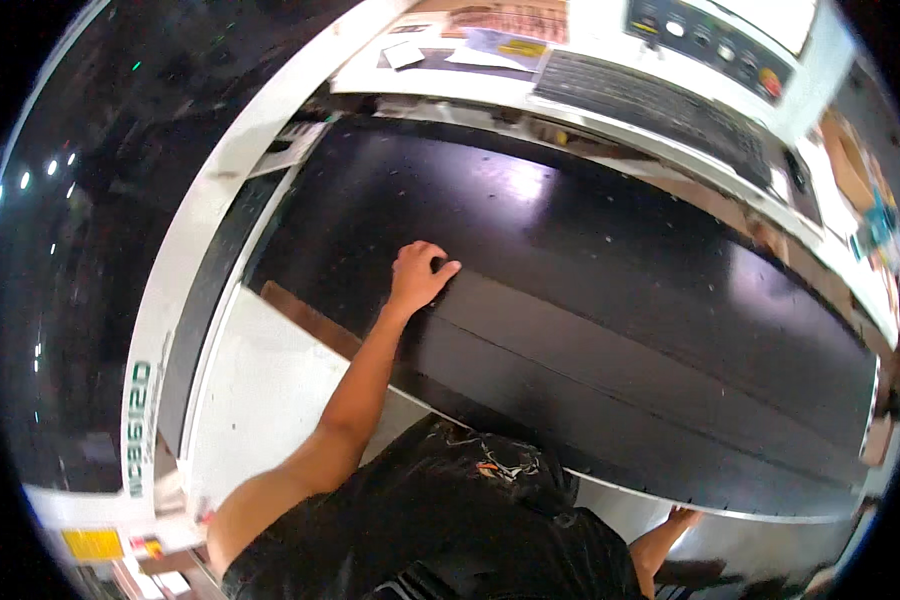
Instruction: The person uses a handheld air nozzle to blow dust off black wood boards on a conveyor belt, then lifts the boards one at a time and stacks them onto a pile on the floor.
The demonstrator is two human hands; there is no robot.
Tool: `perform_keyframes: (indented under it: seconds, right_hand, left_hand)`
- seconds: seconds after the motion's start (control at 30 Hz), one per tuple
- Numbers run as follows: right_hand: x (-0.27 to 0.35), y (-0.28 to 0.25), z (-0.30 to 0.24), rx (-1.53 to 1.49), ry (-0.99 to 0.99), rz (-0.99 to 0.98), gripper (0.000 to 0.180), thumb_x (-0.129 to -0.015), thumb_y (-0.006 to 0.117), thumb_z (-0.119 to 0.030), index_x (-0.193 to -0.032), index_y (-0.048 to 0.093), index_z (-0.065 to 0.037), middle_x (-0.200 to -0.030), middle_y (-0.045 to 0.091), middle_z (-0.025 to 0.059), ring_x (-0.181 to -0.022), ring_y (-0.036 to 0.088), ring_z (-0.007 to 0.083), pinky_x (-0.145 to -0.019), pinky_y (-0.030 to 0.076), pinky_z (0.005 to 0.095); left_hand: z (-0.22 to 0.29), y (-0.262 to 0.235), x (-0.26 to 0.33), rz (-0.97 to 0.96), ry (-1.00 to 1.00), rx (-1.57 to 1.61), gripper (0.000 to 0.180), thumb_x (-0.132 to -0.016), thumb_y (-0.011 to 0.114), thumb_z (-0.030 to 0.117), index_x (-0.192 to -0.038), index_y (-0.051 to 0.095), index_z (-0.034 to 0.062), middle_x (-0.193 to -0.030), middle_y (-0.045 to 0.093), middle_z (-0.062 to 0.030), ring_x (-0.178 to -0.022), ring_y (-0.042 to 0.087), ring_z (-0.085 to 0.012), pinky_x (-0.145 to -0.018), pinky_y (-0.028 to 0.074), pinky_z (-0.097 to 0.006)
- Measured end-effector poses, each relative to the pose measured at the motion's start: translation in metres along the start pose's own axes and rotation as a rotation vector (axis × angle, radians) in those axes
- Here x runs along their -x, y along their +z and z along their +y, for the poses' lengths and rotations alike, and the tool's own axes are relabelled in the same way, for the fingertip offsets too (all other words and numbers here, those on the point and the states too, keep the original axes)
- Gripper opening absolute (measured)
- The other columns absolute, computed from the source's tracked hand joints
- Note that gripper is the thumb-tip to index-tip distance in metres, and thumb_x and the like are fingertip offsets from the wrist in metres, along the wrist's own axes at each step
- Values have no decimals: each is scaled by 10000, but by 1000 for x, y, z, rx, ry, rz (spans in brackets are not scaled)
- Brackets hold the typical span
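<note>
One broad black counter (400, 180), glossy and pale-speckled. Two long, flat dark strips (570, 335), duller in finish, lie side by side along the counter's near half; full support beneath probably keeps them level. Left hand (425, 274): left of the counter's middle, half-curled at the strips' end, perhaps steadying it; whether it grips, cannot tell. Right hand (684, 514): at the counter's near edge, mostly hidden; opening and hold cannot be told.
</note>
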State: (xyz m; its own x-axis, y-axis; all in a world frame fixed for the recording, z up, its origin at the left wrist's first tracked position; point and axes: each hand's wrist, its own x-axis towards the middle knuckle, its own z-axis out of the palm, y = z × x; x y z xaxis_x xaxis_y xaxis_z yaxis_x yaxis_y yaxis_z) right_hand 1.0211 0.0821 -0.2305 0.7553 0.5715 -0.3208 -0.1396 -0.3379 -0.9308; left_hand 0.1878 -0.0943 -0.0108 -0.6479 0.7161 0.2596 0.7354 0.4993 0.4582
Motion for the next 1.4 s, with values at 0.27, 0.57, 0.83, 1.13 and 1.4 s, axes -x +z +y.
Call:
perform_keyframes:
  seconds: [0.27, 0.57, 0.83, 1.13, 1.4]
  right_hand:
    - [18, -13, -3, 250, -26, -3, 606, -1045, 609, -395, -1492, 484, -5, -1400, 642, 203, -1158, 684, 378, -947, 582, 573]
    - [47, -16, 17, 358, -19, -44, 616, -1030, 625, -424, -1473, 500, -15, -1382, 658, 187, -1150, 690, 373, -909, 582, 569]
    - [52, -7, 23, 413, -2, -87, 626, -1016, 639, -450, -1457, 514, -24, -1366, 672, 173, -1143, 695, 369, -875, 582, 566]
    - [40, -16, -4, 544, -67, -179, 637, -1001, 656, -480, -1438, 530, -34, -1348, 688, 157, -1134, 700, 364, -837, 581, 562]
    - [42, -12, -4, 567, -54, -235, 647, -988, 670, -506, -1422, 545, -43, -1332, 703, 143, -1127, 706, 360, -804, 581, 558]
  left_hand:
    - [-7, -2, 19, 36, -23, -24, 406, -900, 791, 479, -1031, 771, 95, -1220, 685, -116, -1244, 583, -359, -1044, 469, -513]
    - [6, -8, 17, 29, -37, -18, 414, -893, 821, 428, -1088, 761, 67, -1202, 706, -142, -1194, 631, -378, -1014, 510, -485]
    - [-60, -29, 22, -59, -224, 31, 617, -923, 765, 562, -1373, 702, 145, -1591, 487, -219, -1525, 400, -391, -1227, 335, -530]
    - [-74, -76, 92, -251, -376, 745, 561, -1141, 433, 502, -1552, 586, 152, -1769, 299, -117, -1664, 157, -304, -1330, 129, -448]
    - [-67, -65, 91, -298, -395, 932, 527, -1086, 623, 207, -1599, 530, 134, -1679, 473, -97, -1543, 427, -243, -1271, 318, -386]
